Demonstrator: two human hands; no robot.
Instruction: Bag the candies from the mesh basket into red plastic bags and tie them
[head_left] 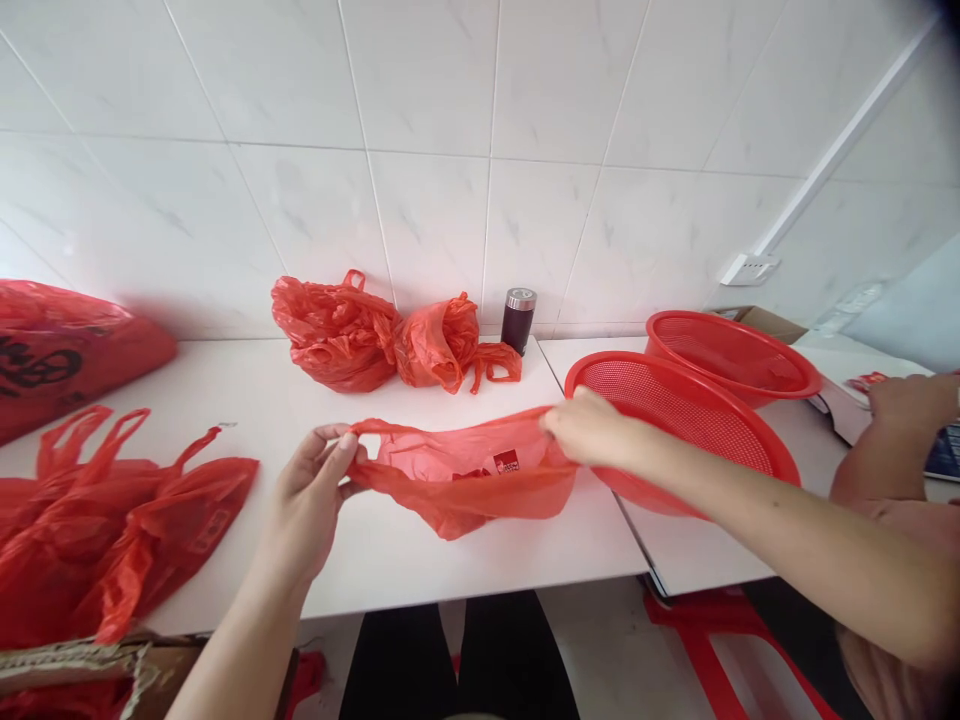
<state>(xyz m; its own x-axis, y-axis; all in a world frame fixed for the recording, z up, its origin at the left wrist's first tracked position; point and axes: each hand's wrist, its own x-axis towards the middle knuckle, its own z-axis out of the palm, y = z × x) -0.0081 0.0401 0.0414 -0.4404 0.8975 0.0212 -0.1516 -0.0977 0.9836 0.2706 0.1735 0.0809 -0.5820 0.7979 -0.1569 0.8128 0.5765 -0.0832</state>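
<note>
A thin red plastic bag (517,500) is stretched open between my two hands above the front of the white table. My left hand (319,490) pinches its left end between thumb and fingers. At the bag's right end, my right hand (585,425) is closed on the rim, its fingertips partly hidden. Inside the bag lie small red packets (506,462) with white print; I cannot tell how many. My right forearm passes over the near red perforated basket (675,400).
Bunched red bags (334,335) and a dark tumbler (518,320) stand by the wall. More red bags (150,530) lie at left above a cardboard box (165,670). A second red basket (731,345) is behind the first. Another person's hand (911,400) is at far right.
</note>
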